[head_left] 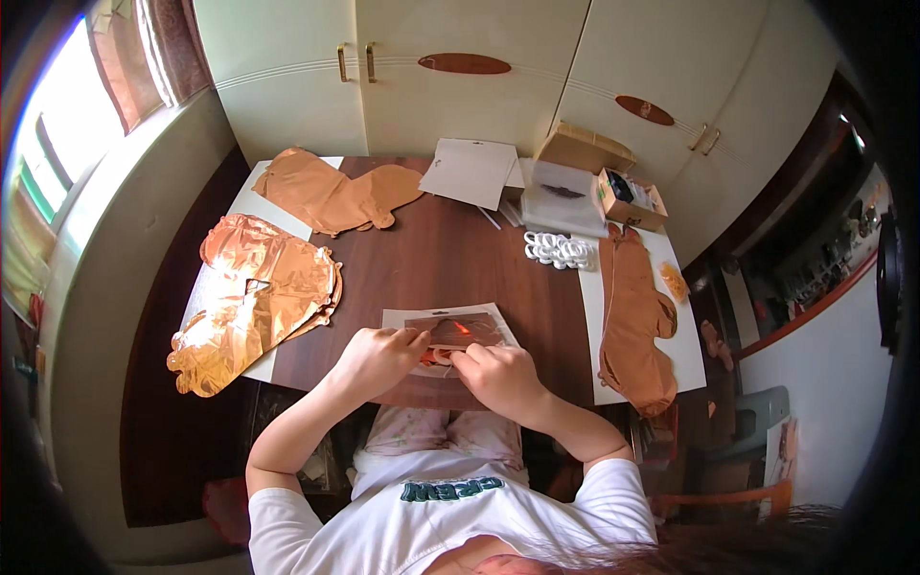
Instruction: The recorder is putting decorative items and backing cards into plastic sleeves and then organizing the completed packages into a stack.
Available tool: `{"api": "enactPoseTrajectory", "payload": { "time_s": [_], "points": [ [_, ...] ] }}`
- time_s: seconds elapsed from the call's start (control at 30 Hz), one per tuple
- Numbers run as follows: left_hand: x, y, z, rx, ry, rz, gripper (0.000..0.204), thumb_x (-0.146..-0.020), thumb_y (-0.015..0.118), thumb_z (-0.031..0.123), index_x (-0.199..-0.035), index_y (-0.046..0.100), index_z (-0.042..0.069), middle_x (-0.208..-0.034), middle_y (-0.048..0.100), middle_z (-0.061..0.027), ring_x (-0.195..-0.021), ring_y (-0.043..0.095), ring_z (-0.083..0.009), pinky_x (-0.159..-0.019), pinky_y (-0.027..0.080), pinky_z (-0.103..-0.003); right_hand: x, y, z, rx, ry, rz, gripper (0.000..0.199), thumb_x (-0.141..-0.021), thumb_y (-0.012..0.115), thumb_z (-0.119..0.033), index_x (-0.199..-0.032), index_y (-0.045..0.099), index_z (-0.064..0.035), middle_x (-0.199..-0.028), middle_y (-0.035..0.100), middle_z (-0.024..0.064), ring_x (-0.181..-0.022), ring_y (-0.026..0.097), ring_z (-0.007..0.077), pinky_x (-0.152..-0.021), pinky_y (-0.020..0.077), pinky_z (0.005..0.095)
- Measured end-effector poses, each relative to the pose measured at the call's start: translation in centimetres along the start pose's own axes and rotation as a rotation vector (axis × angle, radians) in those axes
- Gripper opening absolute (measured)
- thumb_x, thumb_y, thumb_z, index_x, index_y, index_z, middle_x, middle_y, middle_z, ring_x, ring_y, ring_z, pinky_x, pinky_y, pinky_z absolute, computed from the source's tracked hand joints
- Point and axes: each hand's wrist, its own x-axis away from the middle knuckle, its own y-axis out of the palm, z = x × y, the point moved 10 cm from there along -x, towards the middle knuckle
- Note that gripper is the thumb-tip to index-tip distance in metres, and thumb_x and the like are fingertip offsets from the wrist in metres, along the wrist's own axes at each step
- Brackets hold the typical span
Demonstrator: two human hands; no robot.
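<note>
At the table's near edge lies a flat package (pixel 500 322), a clear bag over a pale card with a hang slot at its top. Reddish-brown glossy material (pixel 470 333) shows through its middle. My left hand (pixel 385 356) is closed, its curled fingers on the package's left side. From the right, my right hand (pixel 500 378) is closed too, with thumb and fingers pinched at the lower part. Between the hands a small orange-brown fold (pixel 436 357) shows; what exactly the fingertips hold is partly hidden.
Flat foil balloons, shiny copper (pixel 254 292) and matte brown (pixel 331 192), lie left; another brown one (pixel 632 326) lies right. White rings (pixel 559 251) are piled near a small open box (pixel 632 199), clear bags (pixel 563 199) and pale cards (pixel 470 172). Cabinets (pixel 460 105) stand behind the table (pixel 431 249).
</note>
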Motion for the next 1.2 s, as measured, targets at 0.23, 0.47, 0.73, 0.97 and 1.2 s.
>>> {"api": "enactPoseTrajectory", "payload": {
  "time_s": [0.23,0.47,0.73,0.97,1.2],
  "points": [
    [0.2,0.6,0.2,-0.020,-0.046,-0.096,0.029,-0.069,0.058,0.011,-0.096,0.060,0.000,-0.087,0.063,-0.0064,-0.068,0.063,-0.0186,-0.054,0.051,-0.027,1.1,-0.1,-1.2,-0.012,0.060,-0.029,0.011,-0.070,0.062,-0.012,-0.080,0.059,-0.0082,-0.068,0.055,0.0039,-0.068,0.059,0.0168,-0.056,0.0484,0.0281],
    [-0.2,0.4,1.1,0.043,-0.033,-0.101,0.031,-0.068,0.059,0.012,-0.096,0.060,-0.001,-0.090,0.062,-0.0075,-0.069,0.063,-0.0189,-0.054,0.051,-0.027,2.2,2.1,-3.0,-0.310,-0.037,-0.090,0.039,-0.075,0.062,-0.024,-0.103,0.052,0.0008,-0.103,0.055,0.0152,-0.098,0.052,0.0293,-0.085,0.0429,0.0377],
    [0.5,1.1,1.7,-0.056,0.004,-0.073,0.031,-0.068,0.057,0.011,-0.097,0.058,-0.001,-0.085,0.059,-0.0060,-0.066,0.061,-0.0168,-0.051,0.050,-0.026,2.7,4.5,-1.1,-0.170,0.156,-0.272,0.078,-0.072,0.060,-0.049,-0.121,0.037,0.0071,-0.116,0.045,0.0253,-0.108,0.045,0.0372,-0.093,0.0367,0.0411],
    [2.1,2.3,1.7,-0.173,-0.011,0.036,0.031,-0.067,0.056,0.012,-0.096,0.057,0.000,-0.090,0.056,-0.0066,-0.076,0.060,-0.0135,-0.051,0.050,-0.024,3.9,2.9,-3.1,-0.165,-0.054,-0.294,0.072,-0.074,0.057,-0.051,-0.116,0.044,0.0063,-0.117,0.047,0.0232,-0.111,0.045,0.0354,-0.094,0.0370,0.0393],
    [5.0,5.2,1.4,-0.163,-0.054,0.018,0.030,-0.071,0.056,0.012,-0.099,0.059,0.003,-0.100,0.059,-0.0094,-0.088,0.061,-0.0195,-0.065,0.052,-0.027,6.1,4.4,0.5,-0.473,0.013,-0.365,0.041,-0.080,0.059,-0.037,-0.108,0.057,-0.0068,-0.110,0.058,0.0094,-0.105,0.053,0.0238,-0.089,0.0421,0.0352]
  ]
}}
